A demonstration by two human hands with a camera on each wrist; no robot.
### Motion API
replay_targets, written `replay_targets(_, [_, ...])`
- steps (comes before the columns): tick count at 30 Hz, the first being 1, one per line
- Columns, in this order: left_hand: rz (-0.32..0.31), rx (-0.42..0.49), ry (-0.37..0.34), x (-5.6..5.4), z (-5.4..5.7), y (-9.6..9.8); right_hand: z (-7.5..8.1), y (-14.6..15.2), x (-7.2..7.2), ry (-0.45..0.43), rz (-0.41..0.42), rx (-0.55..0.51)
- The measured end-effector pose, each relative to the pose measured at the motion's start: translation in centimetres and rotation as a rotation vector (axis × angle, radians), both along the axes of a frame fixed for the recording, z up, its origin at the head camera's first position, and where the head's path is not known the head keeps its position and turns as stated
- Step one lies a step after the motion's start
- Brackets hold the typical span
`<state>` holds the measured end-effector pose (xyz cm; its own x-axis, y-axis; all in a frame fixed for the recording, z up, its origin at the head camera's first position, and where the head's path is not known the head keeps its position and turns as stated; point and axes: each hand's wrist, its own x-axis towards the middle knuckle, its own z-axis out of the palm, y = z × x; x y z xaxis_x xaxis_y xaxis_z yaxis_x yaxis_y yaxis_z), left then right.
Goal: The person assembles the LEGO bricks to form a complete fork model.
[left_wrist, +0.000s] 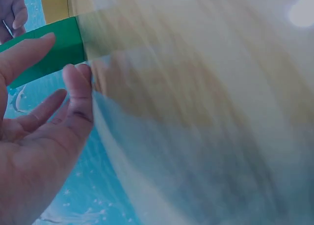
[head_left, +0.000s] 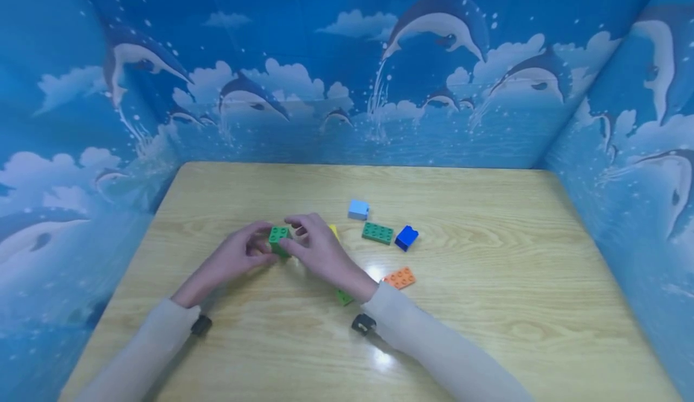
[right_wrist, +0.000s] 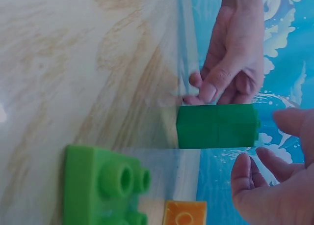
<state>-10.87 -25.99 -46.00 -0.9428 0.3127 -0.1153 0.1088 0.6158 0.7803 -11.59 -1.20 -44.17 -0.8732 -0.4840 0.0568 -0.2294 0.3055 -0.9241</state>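
A tall green block [head_left: 279, 234], seemingly stacked bricks with studs on top, stands on the left part of the table. My left hand [head_left: 242, 246] is at its left side, fingers loosely bent; in the left wrist view one fingertip [left_wrist: 46, 40] overlaps its side and others reach its base. Across from it, my right hand [head_left: 321, 251] hovers by the block's right side. The right wrist view shows a gap between the right thumb [right_wrist: 289, 121] and the green block [right_wrist: 216, 126]. A yellow brick [head_left: 334, 231] is partly hidden behind the right hand.
Past the right hand lie a light blue brick [head_left: 358, 210], a flat dark green brick [head_left: 378, 233] and a dark blue brick [head_left: 406, 238]. An orange brick [head_left: 400, 278] and a light green brick [head_left: 344, 297] are partly covered by the right forearm. Dolphin-printed sheets surround the table [head_left: 504, 305].
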Motion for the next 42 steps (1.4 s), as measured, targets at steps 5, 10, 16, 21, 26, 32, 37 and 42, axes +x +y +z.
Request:
replay_targets(5, [0.034,-0.049,0.003,1.7,0.7,-0.7,0.9,1.6,0.3,-0.005,-0.006,-0.014])
replay_targets(10, [0.045,-0.036,0.07,2.9,0.7,-0.8,1.8,3.2,0.7,0.034,-0.015,-0.008])
replay_targets(16, [0.073,-0.053,0.106,4.5,0.7,-0.4,2.1,5.0,1.7,0.039,-0.041,-0.009])
replay_targets(21, [0.078,-0.059,0.103,5.8,0.7,0.9,1.8,6.9,2.4,0.038,-0.075,-0.014])
replay_targets(26, [0.075,-0.04,0.069,6.8,0.9,3.3,1.1,9.3,3.0,0.058,-0.14,-0.022])
replay_targets(32, [0.092,0.01,0.02,7.6,0.7,6.1,0.7,12.3,3.7,0.051,-0.184,-0.011])
replay_targets(37, [0.082,0.029,0.037,8.1,0.1,8.0,0.2,15.1,4.2,0.068,-0.179,0.058])
replay_targets(42, [0.067,0.018,0.043,8.1,-0.3,9.6,-0.6,18.2,4.5,0.13,-0.187,0.135])
